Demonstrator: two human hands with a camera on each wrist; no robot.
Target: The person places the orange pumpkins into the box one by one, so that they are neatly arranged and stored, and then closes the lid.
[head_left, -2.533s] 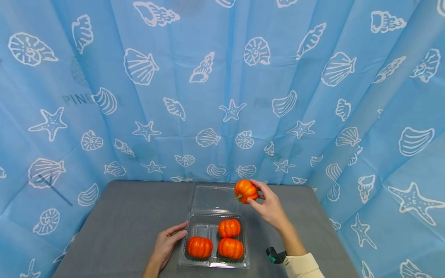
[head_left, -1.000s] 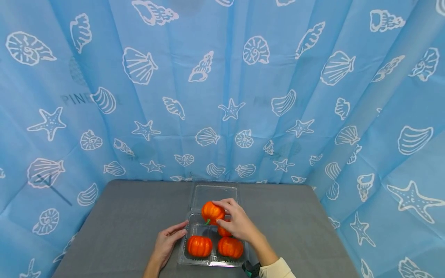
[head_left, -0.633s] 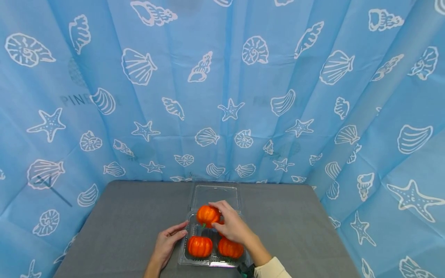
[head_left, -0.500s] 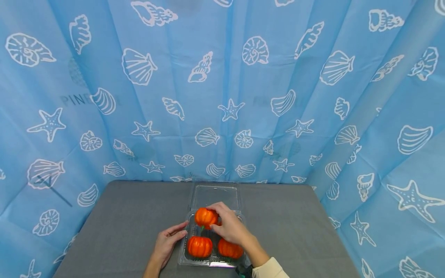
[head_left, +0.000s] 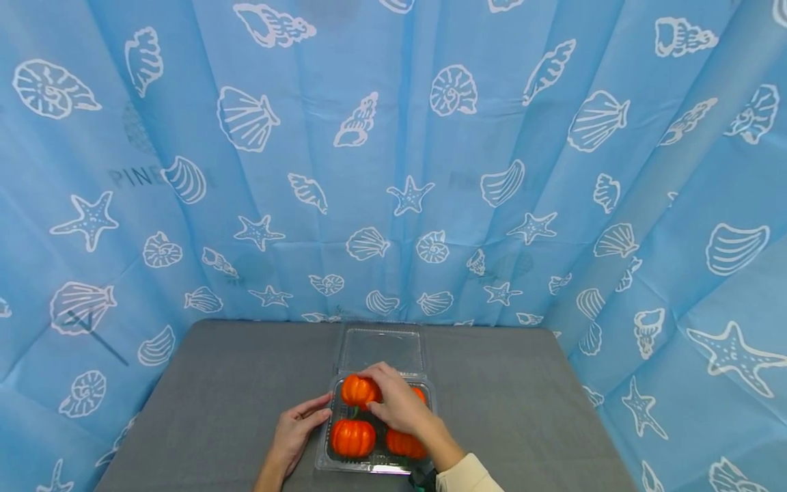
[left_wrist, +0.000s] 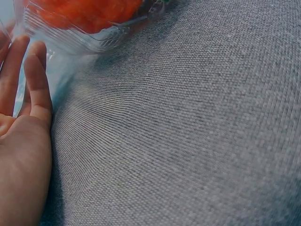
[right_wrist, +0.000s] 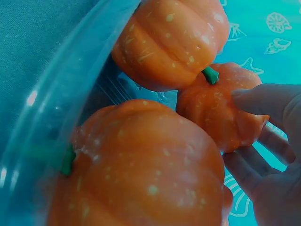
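Observation:
My right hand (head_left: 398, 402) holds a small orange pumpkin (head_left: 359, 390) by its side, in the back left part of a clear plastic clamshell container (head_left: 344, 466). In the right wrist view, thumb and fingers lie on opposite sides of this pumpkin (right_wrist: 211, 110), and its green stem shows. One pumpkin (head_left: 353, 438) sits at the container's front left. Another pumpkin (head_left: 404, 444) is at front right, partly behind my wrist. The back right pumpkin (head_left: 421, 394) is mostly hidden by my hand. My left hand (head_left: 294, 432) touches the container's left side with extended fingers.
The container's lid (head_left: 382, 348) lies folded back behind it. A grey cloth-covered table (head_left: 246, 383) is underneath. A blue curtain (head_left: 393, 205) with white shell prints hangs behind and at both sides. A dark band (head_left: 422, 476) is at my right wrist.
My right hand has carried its pumpkin from above the lid's right side leftward and down into the container's back left. The left hand and the other pumpkins have stayed put.

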